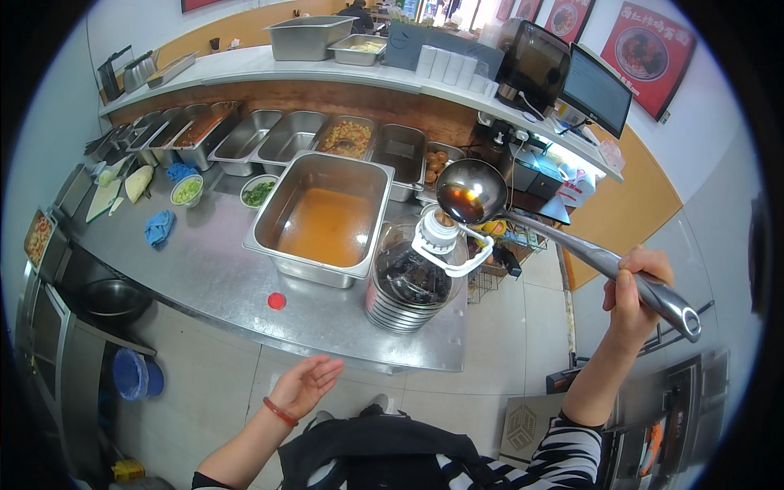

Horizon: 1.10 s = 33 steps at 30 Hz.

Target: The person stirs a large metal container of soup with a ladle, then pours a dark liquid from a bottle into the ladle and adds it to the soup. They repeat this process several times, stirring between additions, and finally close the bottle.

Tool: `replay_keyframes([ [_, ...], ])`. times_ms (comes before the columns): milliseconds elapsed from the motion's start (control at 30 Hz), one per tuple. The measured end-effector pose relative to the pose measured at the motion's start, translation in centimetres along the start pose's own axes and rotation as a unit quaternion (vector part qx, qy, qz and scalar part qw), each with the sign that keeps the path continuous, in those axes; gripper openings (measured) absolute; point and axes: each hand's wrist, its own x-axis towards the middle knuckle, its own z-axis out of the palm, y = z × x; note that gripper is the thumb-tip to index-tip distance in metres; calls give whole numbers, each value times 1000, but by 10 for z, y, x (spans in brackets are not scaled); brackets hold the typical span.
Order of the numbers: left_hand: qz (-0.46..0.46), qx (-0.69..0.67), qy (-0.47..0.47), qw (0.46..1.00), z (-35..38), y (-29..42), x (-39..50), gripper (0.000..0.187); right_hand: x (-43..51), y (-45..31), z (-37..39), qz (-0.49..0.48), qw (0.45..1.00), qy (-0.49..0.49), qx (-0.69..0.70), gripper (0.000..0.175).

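Observation:
My right hand (637, 294) grips the long handle of a steel ladle (566, 240). The ladle's bowl holds brown, glossy liquid and is tilted at the uncapped mouth of a large clear plastic jug (398, 306). Something brown shows in that mouth. The jug has a white carry handle (468, 266) and dark contents. To its left, a deep steel pan (312, 271) contains orange-brown broth (331, 214). My left hand (306, 381) is empty, fingers extended, in front of the counter edge. A red cap (276, 301) lies on the steel counter (214, 278).
Steel food pans (245, 138) line the back, one with diced food (348, 136), another with brown eggs (435, 164). Bowls of chopped greens (258, 191) and pale green pieces (187, 190), plus a blue cloth (159, 228), sit left. A monitor (594, 92) stands on the upper shelf.

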Motion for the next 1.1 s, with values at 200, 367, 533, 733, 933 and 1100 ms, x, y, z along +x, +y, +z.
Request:
replay_keyframes([
  [200,-4,-2,5,1000,2,0,0,26,0,-1,0,-3,1000,-6,-10,17],
  [367,-5,-2,8,1000,3,1,0,25,0,-1,1,-17,1000,-7,-15,17],
  [533,-5,-2,12,1000,3,1,0,25,0,-2,0,-8,1000,-10,-26,17],
  [733,-3,-2,11,1000,2,0,1,26,-1,0,0,-18,999,-3,-37,15],
  [933,-4,1,15,1000,2,-1,1,26,-2,-1,1,0,1000,7,-28,16],
  [1100,-4,-1,6,1000,2,-2,2,26,-3,0,4,45,998,51,-8,13],
])
